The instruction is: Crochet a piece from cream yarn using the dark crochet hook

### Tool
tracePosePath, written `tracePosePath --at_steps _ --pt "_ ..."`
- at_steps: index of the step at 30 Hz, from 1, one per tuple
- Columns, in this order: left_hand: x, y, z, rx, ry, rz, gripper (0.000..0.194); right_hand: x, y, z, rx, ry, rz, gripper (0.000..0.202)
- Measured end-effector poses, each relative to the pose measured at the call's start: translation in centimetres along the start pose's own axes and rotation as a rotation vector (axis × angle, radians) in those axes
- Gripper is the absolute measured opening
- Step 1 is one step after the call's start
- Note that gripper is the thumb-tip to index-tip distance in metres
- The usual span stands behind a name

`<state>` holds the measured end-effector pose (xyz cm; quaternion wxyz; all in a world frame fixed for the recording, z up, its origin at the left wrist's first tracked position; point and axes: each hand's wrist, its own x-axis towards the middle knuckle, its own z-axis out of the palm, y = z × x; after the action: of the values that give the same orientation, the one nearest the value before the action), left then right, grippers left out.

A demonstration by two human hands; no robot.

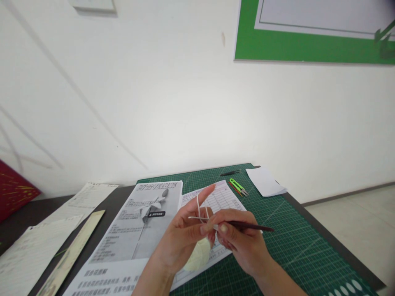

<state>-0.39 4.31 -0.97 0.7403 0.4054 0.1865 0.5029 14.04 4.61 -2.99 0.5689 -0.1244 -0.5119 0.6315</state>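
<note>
My right hand [243, 238] grips a crochet hook [253, 226] with a dark red handle; its thin metal tip points left. White yarn [198, 205] loops over the raised index finger of my left hand [182, 234]. That hand's thumb and other fingers pinch the yarn close to the hook's shaft, and the fingertips of both hands meet there. The small worked part between the fingers is mostly hidden. Below my hands a pale cream yarn ball [199, 255] rests on a printed form [225, 197].
A printed instruction sheet [123, 230] with a flower picture lies left on the green cutting mat [296, 242]. Green thread snips [237, 185], dark tweezers [230, 173] and a white paper [265, 181] lie behind. Further left are a ruler [74, 255] and handwritten sheets [46, 242]. A wall [185, 102] stands behind.
</note>
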Motion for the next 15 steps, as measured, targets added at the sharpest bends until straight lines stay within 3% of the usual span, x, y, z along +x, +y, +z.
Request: tracePosePath --at_steps 12,15 --pt "-0.08 -0.06 0.52 -0.138 0.039 0.037 0.062 -0.25 0.67 0.31 0.093 0.116 0.089 0.012" --pt "-0.06 -0.17 0.2 -0.12 0.041 0.032 0.062 -0.06 0.64 0.46 0.125 0.114 0.105 0.024"
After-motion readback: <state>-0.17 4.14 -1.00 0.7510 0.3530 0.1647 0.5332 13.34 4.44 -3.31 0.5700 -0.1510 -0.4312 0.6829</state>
